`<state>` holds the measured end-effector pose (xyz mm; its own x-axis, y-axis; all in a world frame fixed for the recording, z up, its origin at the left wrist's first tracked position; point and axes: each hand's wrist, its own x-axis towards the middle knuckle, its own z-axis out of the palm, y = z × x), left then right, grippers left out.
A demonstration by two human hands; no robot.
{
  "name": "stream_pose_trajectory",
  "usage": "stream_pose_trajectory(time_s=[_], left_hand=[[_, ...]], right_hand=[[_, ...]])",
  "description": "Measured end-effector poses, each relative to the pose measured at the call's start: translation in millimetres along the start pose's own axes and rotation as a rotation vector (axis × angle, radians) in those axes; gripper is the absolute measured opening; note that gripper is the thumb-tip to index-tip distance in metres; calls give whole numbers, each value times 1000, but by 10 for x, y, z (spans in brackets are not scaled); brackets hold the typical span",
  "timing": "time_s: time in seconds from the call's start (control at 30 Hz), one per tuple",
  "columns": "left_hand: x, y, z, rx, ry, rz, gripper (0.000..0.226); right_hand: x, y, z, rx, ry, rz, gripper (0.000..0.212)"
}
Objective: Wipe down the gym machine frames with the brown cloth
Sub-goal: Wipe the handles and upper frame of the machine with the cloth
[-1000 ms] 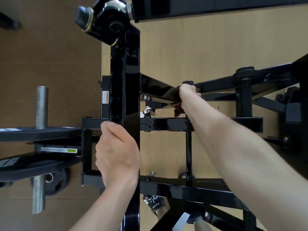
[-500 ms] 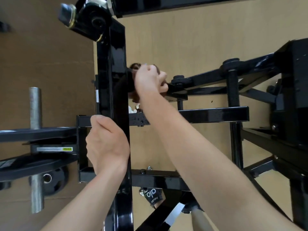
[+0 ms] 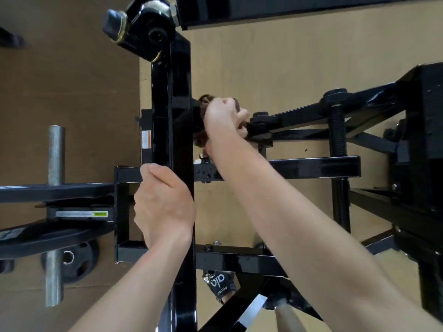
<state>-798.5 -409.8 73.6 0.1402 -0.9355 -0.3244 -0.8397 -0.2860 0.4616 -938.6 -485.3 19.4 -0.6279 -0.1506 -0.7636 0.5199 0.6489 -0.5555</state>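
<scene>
Wiping under way at the black upright post (image 3: 178,130).
Head view: right hand (image 3: 224,119) clamps the brown cloth (image 3: 200,137) on the angled bar right of the post; left hand (image 3: 163,203) curls round the post itself, lower down. Other frame bars likely remain.

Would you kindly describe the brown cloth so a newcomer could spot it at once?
Find the tall black upright post at centre. Just right of it, the right hand grips the brown cloth against a slanting bar. It is the only soft brown thing among glossy black steel.
</scene>
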Motion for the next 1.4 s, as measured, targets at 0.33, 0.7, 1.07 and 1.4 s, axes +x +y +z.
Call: stream_pose_trajectory(time_s=[0.33,0.7,1.07,1.4], left_hand=[[2,-20,37,4,26,10,40],[16,-16,32,2,18,15,43],[18,-17,23,5,19,27,44],[14,-36,51,15,72,39,44]], right_hand=[[208,93,6,-152,35,-41,43],[760,494,-422,-67,160,-60,41],[60,1365,-694,-743,-56,-1066,22],[107,1783,-283,-1225,-216,-1337,49]])
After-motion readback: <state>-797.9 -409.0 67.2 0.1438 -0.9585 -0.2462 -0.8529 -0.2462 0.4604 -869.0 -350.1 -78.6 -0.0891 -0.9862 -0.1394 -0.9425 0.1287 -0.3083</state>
